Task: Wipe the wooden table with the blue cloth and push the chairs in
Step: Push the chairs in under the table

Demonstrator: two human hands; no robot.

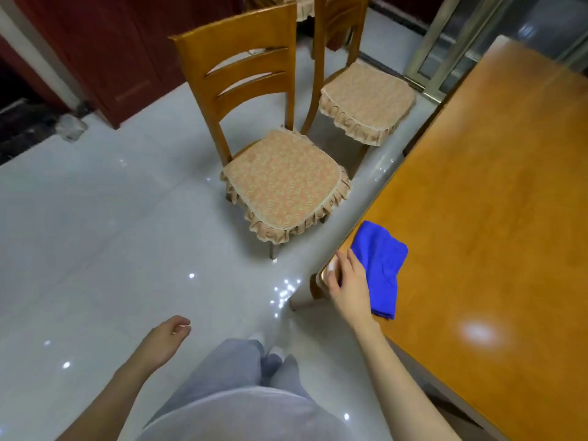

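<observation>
The blue cloth (380,265) lies folded on the near left corner of the wooden table (496,192). My right hand (345,281) rests at that corner with fingers loosely bent, touching the cloth's left edge. My left hand (167,340) hangs over the floor, fingers loosely curled, holding nothing. Two wooden chairs with frilled beige cushions stand pulled out from the table's left side: the nearer chair (280,183) and the farther chair (362,97).
Glossy grey tile floor (95,249) spreads to the left. A dark red cabinet (121,52) stands at the back left. A metal-framed glass door (451,49) is behind the table. My legs in grey trousers (241,370) are below.
</observation>
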